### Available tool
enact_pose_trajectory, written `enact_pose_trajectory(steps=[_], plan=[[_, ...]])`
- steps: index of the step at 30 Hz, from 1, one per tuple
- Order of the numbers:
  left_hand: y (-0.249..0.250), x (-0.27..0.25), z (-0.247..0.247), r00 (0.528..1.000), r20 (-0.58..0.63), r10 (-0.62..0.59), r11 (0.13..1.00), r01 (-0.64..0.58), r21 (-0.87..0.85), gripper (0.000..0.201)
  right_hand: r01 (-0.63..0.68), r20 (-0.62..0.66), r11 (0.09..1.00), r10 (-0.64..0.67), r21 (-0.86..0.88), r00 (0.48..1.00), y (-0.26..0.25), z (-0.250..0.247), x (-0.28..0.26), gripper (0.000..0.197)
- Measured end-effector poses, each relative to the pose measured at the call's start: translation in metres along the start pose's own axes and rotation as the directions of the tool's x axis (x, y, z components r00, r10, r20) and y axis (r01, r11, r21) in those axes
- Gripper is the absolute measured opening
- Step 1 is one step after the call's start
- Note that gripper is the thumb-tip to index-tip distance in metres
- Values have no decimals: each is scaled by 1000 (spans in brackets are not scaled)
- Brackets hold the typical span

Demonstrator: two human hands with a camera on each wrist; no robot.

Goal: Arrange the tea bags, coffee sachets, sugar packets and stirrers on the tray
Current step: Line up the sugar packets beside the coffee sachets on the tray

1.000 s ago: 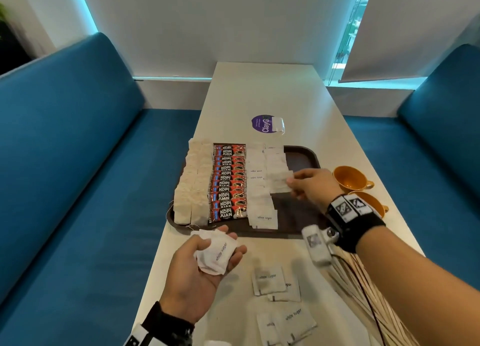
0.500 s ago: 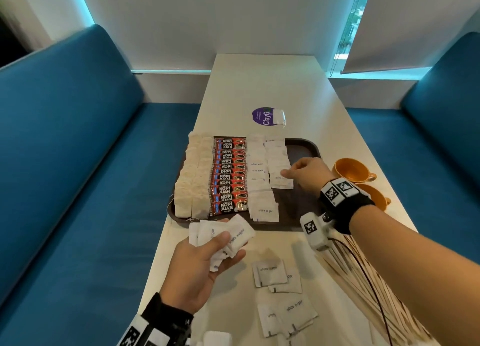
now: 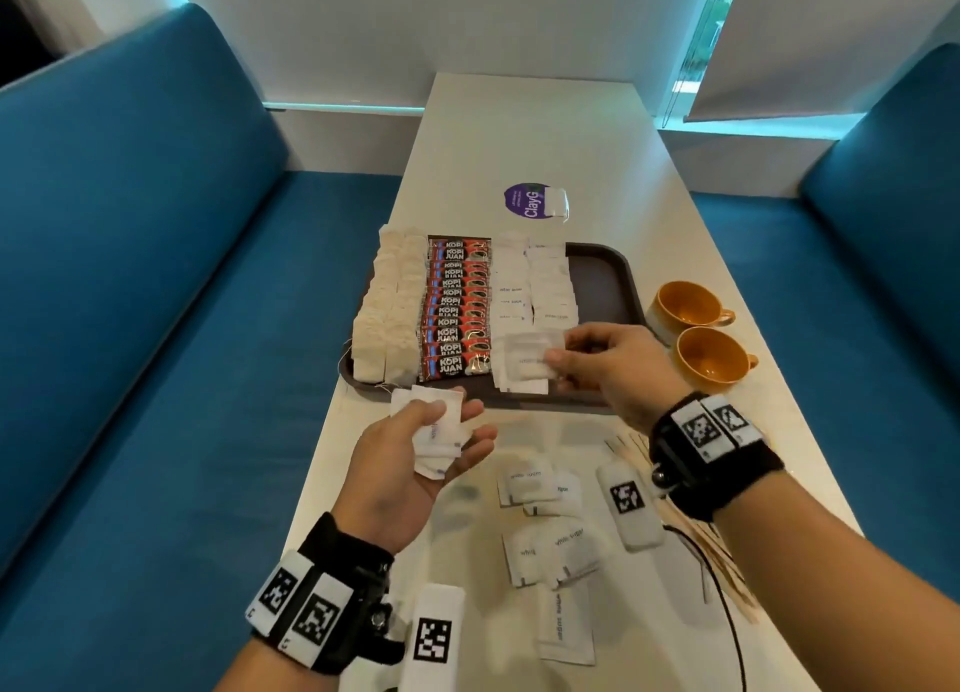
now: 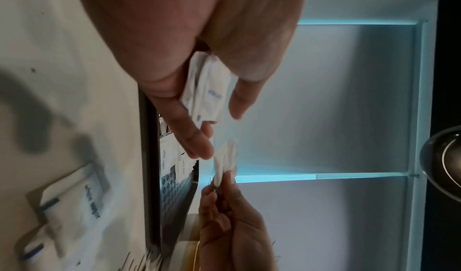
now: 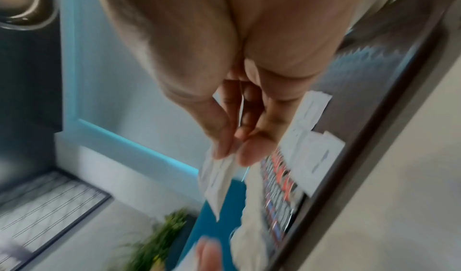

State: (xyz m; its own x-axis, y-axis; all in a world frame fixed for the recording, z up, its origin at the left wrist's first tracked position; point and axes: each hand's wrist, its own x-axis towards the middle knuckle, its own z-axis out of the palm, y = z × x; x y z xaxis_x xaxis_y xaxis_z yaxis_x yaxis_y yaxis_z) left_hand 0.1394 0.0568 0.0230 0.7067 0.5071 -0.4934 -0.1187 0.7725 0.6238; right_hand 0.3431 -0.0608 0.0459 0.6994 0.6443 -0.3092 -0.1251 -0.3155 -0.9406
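Over the near edge of the tray (image 3: 621, 270), the right hand (image 3: 613, 364) pinches one sugar packet (image 3: 527, 361) by its edge while the left hand (image 3: 410, 463) clasps a small stack (image 3: 434, 431), and these look light, limp and slippery, best nipped at a sealed border

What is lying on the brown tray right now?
On the tray: tea bags, coffee sachets and sugar packets in rows. The right hand hides part of the near right area.
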Motion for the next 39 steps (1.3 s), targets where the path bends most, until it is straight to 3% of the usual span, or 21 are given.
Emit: enact_pose_trajectory(steps=[4,10,13,16,19,22,24,26,29,32,35,37,39], plan=[[0,7,-7,998,12,-54,993,54,-102,43,-85,-134,988,67,-130,989,14,-27,74,26],[-4,13,-13,1000,2,9,999,-10,40,32,-254,-185,926,208,-281,961,20,-31,127,24],[-5,13,-14,999,-1,34,992,-34,119,26,-234,-237,872,141,-430,961,21,-28,131,30],[-5,14,-14,996,0,86,982,-84,172,27,-154,-282,808,-16,-569,959,12,-27,120,30],[-6,15,-12,993,-3,118,970,-114,213,27,31,-141,903,-101,-429,985,-3,-11,86,26],[-9,17,-10,989,-9,149,950,-140,280,27,150,165,956,-110,-253,980,-19,10,32,43],[-10,17,-7,986,11,167,930,-161,331,25,193,318,943,-101,-272,943,-24,19,2,44],[-11,16,-4,985,40,165,925,-169,339,26,242,373,907,-105,-344,922,-20,23,-15,33],[-11,14,1,991,41,131,956,-137,258,34,215,315,920,-107,-329,943,-12,16,-15,19],[-7,16,0,998,6,67,993,-67,97,25,55,109,984,-37,-167,993,-5,0,8,18],[-3,15,-3,1000,4,10,999,-10,38,35,-47,-42,997,45,-68,998,8,-19,47,22],[-2,14,-4,1000,8,-2,999,2,38,42,-137,-84,986,129,-93,988,17,-27,72,24],[-3,14,-5,1000,-1,6,998,-6,67,44,-206,-127,951,181,-231,975,25,-31,90,22]])
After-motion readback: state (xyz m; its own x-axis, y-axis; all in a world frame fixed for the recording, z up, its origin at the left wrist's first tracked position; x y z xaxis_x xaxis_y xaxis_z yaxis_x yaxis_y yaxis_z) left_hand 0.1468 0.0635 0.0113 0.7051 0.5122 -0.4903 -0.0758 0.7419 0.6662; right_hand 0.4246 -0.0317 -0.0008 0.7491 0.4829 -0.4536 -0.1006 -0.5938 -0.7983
